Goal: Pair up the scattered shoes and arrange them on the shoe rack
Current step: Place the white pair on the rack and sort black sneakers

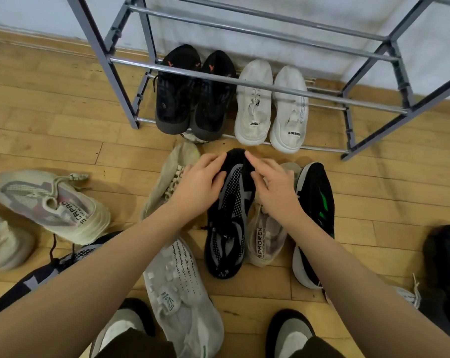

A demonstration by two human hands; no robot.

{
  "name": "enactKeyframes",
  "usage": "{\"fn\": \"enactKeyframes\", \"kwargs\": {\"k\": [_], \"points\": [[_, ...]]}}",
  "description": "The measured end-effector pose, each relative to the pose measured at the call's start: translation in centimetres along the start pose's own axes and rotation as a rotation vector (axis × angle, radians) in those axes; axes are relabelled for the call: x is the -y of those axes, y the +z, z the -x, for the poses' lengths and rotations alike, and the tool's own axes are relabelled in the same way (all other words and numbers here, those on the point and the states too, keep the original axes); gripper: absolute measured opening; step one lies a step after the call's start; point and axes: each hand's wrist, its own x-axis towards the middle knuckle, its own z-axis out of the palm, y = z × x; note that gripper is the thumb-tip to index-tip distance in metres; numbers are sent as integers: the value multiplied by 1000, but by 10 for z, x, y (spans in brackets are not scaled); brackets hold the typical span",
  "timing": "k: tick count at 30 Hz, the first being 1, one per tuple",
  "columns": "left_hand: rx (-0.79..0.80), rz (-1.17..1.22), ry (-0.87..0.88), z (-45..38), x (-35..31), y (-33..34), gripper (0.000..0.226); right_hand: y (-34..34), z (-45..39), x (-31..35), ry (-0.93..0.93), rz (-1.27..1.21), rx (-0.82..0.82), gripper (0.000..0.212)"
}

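Here, from the head camera, I see both hands on the black mesh shoe [227,215] lying on the floor [63,130]: left hand [196,187] and right hand [275,187] each grip a side near its toe. Ahead, the rack [257,85] holds a black pair [192,94] beside a white pair [271,107] on its bottom tier.
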Motion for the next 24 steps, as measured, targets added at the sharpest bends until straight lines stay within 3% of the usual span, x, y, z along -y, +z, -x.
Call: {"fn": "enactKeyframes", "kwargs": {"k": [3, 6, 18, 24], "points": [[119, -245, -66, -10, 15, 15, 47, 9, -13, -8, 104, 267, 221, 45], [129, -335, -92, -8, 25, 21, 52, 19, -13, -14, 152, 377, 353, 50], [-49, -330, -110, 46, 29, -43, 53, 31, 4, 56, -87, 186, 149, 38], [-130, -339, -219, 92, 44, -92, 54, 60, 5, 114, -222, 107, 283, 35]]}}
